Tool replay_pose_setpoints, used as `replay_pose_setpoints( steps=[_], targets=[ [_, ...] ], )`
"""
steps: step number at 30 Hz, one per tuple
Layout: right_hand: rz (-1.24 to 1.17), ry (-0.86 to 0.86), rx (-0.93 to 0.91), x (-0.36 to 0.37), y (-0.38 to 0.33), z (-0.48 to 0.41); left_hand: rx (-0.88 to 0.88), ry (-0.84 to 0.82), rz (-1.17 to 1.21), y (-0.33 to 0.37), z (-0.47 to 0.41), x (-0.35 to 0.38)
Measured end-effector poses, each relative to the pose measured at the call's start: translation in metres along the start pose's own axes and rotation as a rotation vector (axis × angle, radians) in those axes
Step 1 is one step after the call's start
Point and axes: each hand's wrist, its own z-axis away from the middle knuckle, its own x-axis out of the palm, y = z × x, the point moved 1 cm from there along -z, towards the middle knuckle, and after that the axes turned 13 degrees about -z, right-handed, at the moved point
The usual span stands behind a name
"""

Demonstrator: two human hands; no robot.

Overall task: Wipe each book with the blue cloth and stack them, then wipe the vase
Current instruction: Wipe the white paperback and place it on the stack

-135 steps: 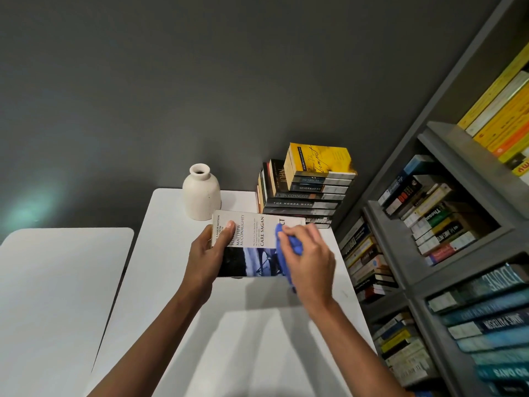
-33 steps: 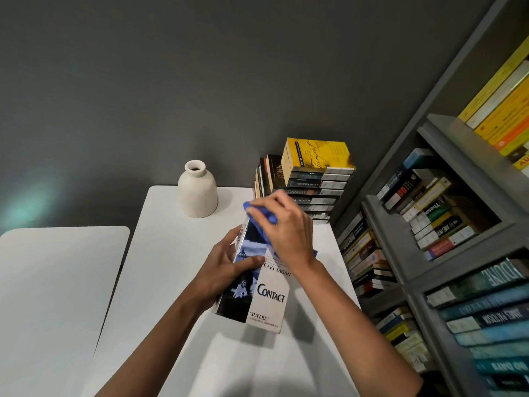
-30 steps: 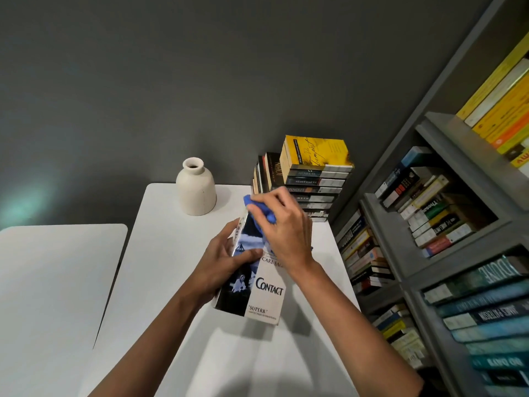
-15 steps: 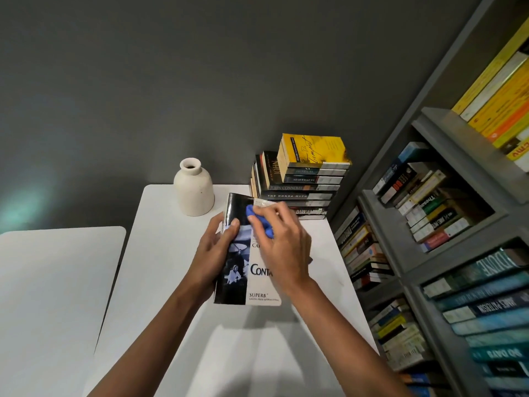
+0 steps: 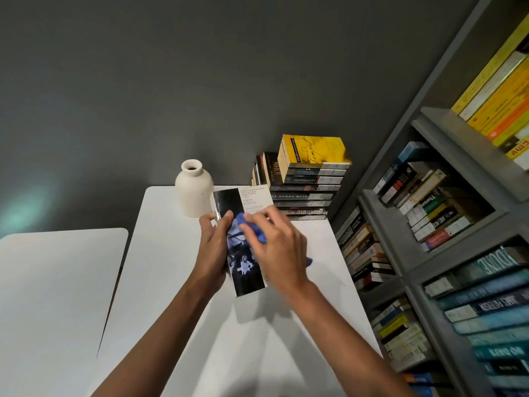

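My left hand (image 5: 212, 247) grips a black-and-white paperback (image 5: 243, 266) by its left edge, holding it tilted above the white table (image 5: 171, 282). My right hand (image 5: 279, 245) presses the blue cloth (image 5: 253, 229) against the book's cover, and most of the cloth is hidden under my fingers. A cream vase (image 5: 193, 191) stands upright at the table's far edge, just behind the book. To its right, a stack of books (image 5: 310, 184) with a yellow one on top lies against the wall, with a few upright books behind it.
A grey bookshelf (image 5: 406, 253) packed with books runs along the table's right side. A second white table (image 5: 54, 296) sits to the left across a narrow gap. A dark grey wall stands behind both.
The book has been turned in my left hand and now shows its narrow dark side. My right hand with the cloth slid down from the top edge onto the cover.
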Motion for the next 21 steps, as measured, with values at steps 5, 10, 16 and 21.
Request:
replay_pose_setpoints(
  steps=[5, 10, 16, 21],
  targets=[
    [-0.097, -0.062, -0.126, 0.006, -0.007, 0.049, -0.027, 0.114, 0.066, -0.008, -0.009, -0.008],
    [-0.276, 0.069, 0.344, -0.012, 0.018, 0.064, -0.06, 0.126, 0.293, -0.007, -0.006, 0.001],
    [-0.936, 0.141, 1.232, -0.01, 0.036, 0.049, -0.175, 0.031, 0.472, -0.01, -0.012, 0.001],
    [-1.024, 0.132, 0.993, -0.04, 0.073, 0.022, -0.234, -0.206, 0.192, 0.01, -0.011, -0.028]
  ],
)
